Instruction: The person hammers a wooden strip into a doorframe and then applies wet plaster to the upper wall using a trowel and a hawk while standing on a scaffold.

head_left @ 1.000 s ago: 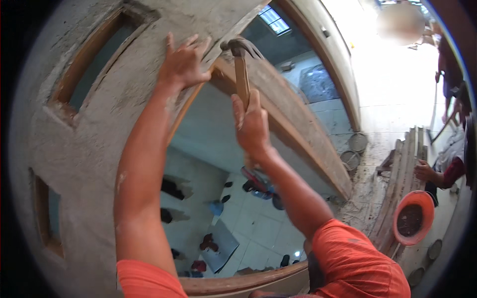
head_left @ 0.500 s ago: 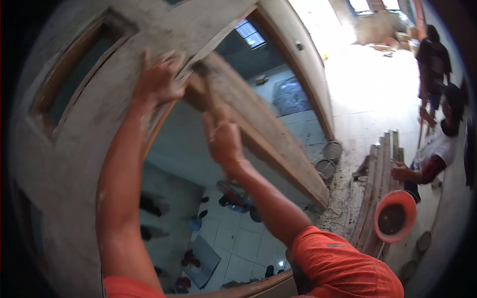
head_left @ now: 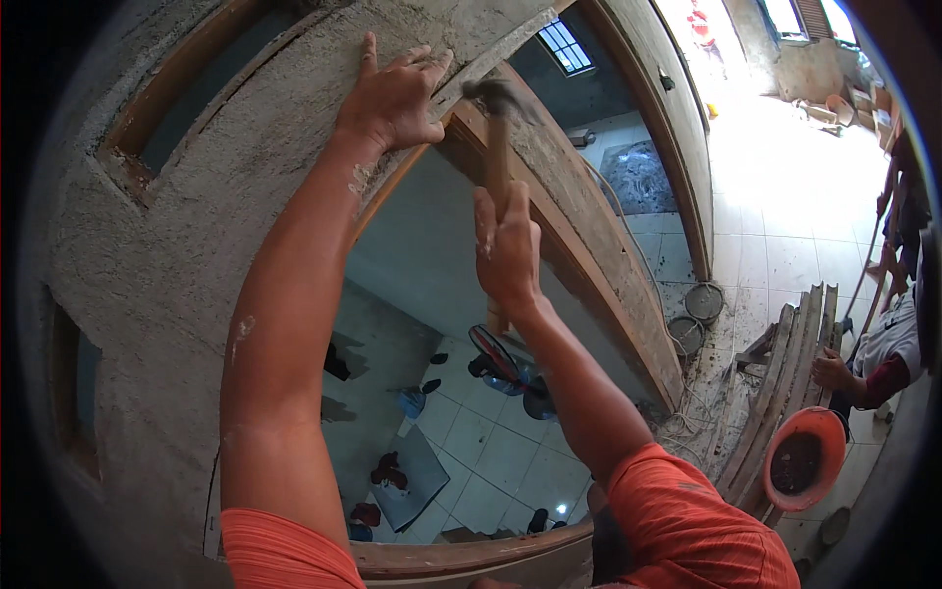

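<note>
My left hand [head_left: 388, 103] lies against the rough grey cement wall [head_left: 275, 187], its fingers spread and its thumb at the wall's edge above the wooden door frame [head_left: 461, 133]. In my right hand [head_left: 508, 250] is a hammer [head_left: 497, 157], gripped by its wooden handle. The slightly blurred hammer head is up near the frame's top corner, a short way right of my left thumb. Whether a nail stands between the thumb and the hammer, I cannot make out.
Below the frame is a tiled room with a fan [head_left: 500, 358] and a grey sheet [head_left: 410, 481]. At the right, an orange bucket [head_left: 805, 459] holds dark material beside long planks [head_left: 790, 363]. A co-worker's hand [head_left: 832, 371] is near the planks. Farther back is a second doorway [head_left: 653, 108].
The whole view has shifted, so most things appear farther right. The hammer head has moved a little away from my left hand, which keeps its place on the wall.
</note>
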{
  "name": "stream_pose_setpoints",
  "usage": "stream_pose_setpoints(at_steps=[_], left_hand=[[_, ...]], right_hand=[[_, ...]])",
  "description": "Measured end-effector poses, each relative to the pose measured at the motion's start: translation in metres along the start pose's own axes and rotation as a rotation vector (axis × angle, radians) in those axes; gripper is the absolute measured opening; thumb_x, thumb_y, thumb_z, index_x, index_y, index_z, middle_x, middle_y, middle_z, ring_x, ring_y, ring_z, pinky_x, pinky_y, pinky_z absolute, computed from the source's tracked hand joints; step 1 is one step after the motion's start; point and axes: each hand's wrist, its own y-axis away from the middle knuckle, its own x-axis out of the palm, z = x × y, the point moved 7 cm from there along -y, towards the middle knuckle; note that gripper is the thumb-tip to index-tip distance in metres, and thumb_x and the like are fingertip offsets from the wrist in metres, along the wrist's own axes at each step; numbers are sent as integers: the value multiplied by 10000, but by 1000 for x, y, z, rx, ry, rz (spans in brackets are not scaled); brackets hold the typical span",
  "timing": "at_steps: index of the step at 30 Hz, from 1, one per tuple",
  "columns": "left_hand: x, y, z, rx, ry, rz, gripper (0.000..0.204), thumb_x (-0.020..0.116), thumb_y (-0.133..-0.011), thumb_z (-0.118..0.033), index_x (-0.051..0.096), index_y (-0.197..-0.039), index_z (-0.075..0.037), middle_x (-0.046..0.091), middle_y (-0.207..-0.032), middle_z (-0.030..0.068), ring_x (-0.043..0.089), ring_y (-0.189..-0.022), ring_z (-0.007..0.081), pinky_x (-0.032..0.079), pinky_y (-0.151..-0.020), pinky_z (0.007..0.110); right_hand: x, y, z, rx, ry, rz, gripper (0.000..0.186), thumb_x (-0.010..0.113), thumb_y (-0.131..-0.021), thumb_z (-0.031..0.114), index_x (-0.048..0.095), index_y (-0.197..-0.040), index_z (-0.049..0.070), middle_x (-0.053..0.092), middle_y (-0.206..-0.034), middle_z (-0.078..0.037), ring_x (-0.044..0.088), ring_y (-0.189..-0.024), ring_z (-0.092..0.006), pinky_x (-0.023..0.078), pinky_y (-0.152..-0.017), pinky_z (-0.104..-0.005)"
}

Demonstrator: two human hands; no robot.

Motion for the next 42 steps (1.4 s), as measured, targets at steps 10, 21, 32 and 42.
stream_pose_setpoints(at_steps=[10, 21, 32, 42], left_hand=[[-1, 10, 7, 44, 77, -92, 861, 770, -750, -376, 497, -1537, -161, 623, -1445, 113, 503, -1430, 233, 92, -1264, 667], [-101, 246, -64, -358, 393, -683, 659, 834, -816, -206, 605, -1433, -227, 657, -1417, -24, 559, -1372, 212, 150, -1284, 567], [-132, 472, 7, -762, -158, -299, 690, 904, -752, -302, 651, -1394, -297, 655, -1390, -68, 538, -1373, 219, 393, -1190, 492], [-155, 505, 35, -572, -143, -294, 550, 903, -718, -394, 756, -1241, -302, 637, -1421, -130, 525, -1380, 208, 491, -1125, 443]], right_hand=[[-50, 49, -8, 2, -790, 32, 283, 494, -1101, 348, 488, -1221, 93, 588, -744, -13, 540, -512, -90, 466, -396, -252], [-252, 201, -69, 77, 418, 3, 261, 620, -1060, 343, 569, -1095, 89, 454, -633, 31, 443, -498, -74, 358, -452, -269], [-492, 364, -190, 213, 1596, 535, 483, 733, -918, 312, 587, -1276, 22, 669, -1061, -287, 652, -1007, -476, 491, -865, -545], [-455, 397, -228, 396, 1609, 688, 487, 748, -902, 272, 586, -1280, 11, 661, -1107, -282, 633, -1061, -473, 476, -912, -540]])
